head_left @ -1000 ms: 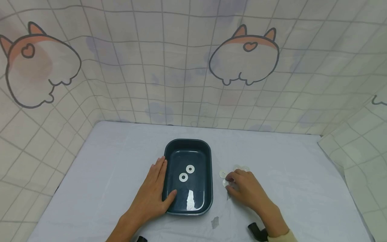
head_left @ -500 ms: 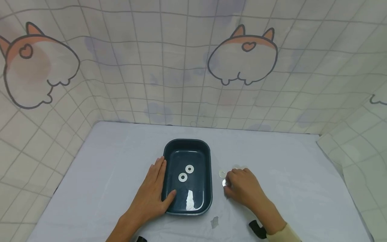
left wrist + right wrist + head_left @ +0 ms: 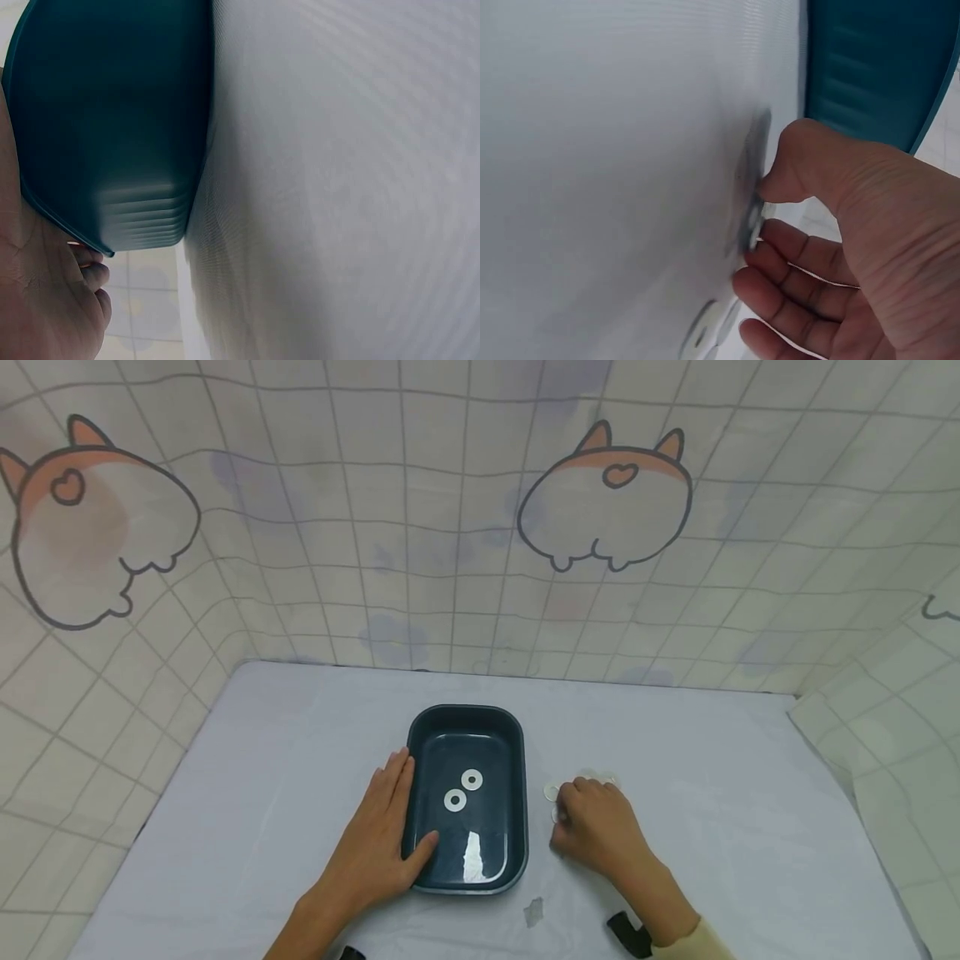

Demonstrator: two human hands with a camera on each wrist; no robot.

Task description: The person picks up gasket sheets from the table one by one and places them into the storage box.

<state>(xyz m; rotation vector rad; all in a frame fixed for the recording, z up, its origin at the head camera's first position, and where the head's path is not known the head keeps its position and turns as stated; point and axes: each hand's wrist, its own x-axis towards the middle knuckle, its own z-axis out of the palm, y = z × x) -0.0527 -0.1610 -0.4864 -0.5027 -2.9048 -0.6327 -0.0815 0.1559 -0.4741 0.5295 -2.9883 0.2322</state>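
Note:
My left hand [image 3: 378, 843] rests along the left side of a dark blue-green tray [image 3: 522, 777], fingers straight at the rim and thumb reaching over it. Two flat white washers [image 3: 472, 779] lie apart on the tray's floor. To the right of the tray, my right hand [image 3: 600, 827] is down at the table with curled fingers. Seen from the right wrist, its thumb and fingertips pinch at a washer [image 3: 753, 223] lying on the cloth. Another washer [image 3: 551, 792] sits just beyond the fingers, and a few pale ones are partly hidden behind the knuckles.
White cloth [image 3: 300, 727] covers the table. A small grey patch [image 3: 533, 912] lies on it near the front. Black objects [image 3: 628, 935] show by the right wrist and at the lower edge. A patterned curtain [image 3: 450, 527] surrounds the table at the back and sides.
My right hand has shifted slightly toward the tray and front, its thumb and fingers drawing in over the washer, which is now mostly covered. Left hand and tray stay put.

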